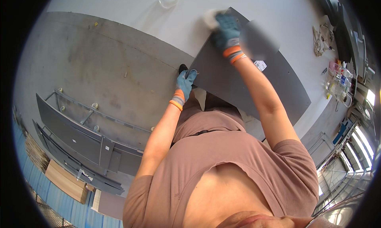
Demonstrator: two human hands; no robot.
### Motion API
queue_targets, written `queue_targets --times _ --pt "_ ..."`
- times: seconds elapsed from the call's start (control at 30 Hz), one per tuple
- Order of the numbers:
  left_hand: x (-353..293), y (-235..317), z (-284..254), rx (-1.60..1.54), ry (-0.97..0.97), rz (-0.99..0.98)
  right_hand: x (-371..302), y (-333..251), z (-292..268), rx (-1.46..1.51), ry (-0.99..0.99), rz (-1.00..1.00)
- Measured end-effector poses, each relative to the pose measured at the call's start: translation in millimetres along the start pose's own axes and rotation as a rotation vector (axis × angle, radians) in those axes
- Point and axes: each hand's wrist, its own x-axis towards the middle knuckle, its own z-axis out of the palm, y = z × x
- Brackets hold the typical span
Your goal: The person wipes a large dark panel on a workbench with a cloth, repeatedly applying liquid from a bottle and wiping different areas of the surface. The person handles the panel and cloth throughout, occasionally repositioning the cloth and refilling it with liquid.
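A large dark grey panel (254,85) lies at a slant in front of me on a pale surface (293,33), with a small white label (260,65) on it. My left hand (185,85), in a blue-grey glove with an orange cuff, is closed on the near left edge of the panel. Over the far left part of the panel is my right hand (227,31), gloved the same way and smeared by motion. Its fingers are closed on a whitish cloth (211,20), also blurred, at the panel's far left edge.
Left on the floor, a wheeled metal rack (91,113) stands beside several dark grey panels (75,138). Wood-coloured boards (65,180) lie behind them. A clear round object (168,1) is on the pale surface, far off. At the right are bottles (343,81) and a crumpled cloth (324,37).
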Motion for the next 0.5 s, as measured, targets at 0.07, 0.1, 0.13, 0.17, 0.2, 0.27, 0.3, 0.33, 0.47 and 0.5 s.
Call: queue_targets --times 0.07,0.1,0.13,0.17,0.2,0.27,0.3,0.33,0.47,0.5 --pt "-5.0 10.2 7.0 0.003 -0.003 -0.061 -14.1 -49.4 11.7 0.386 -0.249 -0.333" --pt "-7.7 15.4 5.6 -0.002 0.016 -0.088 -7.6 -65.1 3.0 0.461 -0.273 -0.194" --pt "-8.6 18.1 4.7 0.017 0.011 -0.08 4.9 -76.1 -11.4 0.532 -0.298 -0.053" --pt "-9.7 20.5 3.8 0.035 0.007 -0.073 23.3 -68.2 -8.7 0.556 -0.186 0.06" --pt "-13.7 20.9 1.3 0.064 -0.005 -0.072 41.7 -48.4 -1.9 0.575 -0.071 0.187" --pt "-19.6 19.2 -4.3 0.097 -0.013 -0.049 73.7 16.9 19.9 0.363 0.069 0.156" --pt "-21.5 19.0 -5.0 0.113 -0.028 -0.036 83.3 55.3 31.6 0.222 0.104 0.183" --pt "-22.9 19.1 -5.5 0.115 -0.038 -0.058 73.0 80.8 48.9 0.026 0.067 0.273" --pt "-32.8 1.2 -33.7 -0.059 -0.008 -0.16 33.1 -44.1 47.2 -0.272 -0.152 -0.166" --pt "-38.3 -13.9 -45.0 -0.144 -0.001 -0.194 -1.9 -88.5 44.7 0.001 -0.244 -0.296"
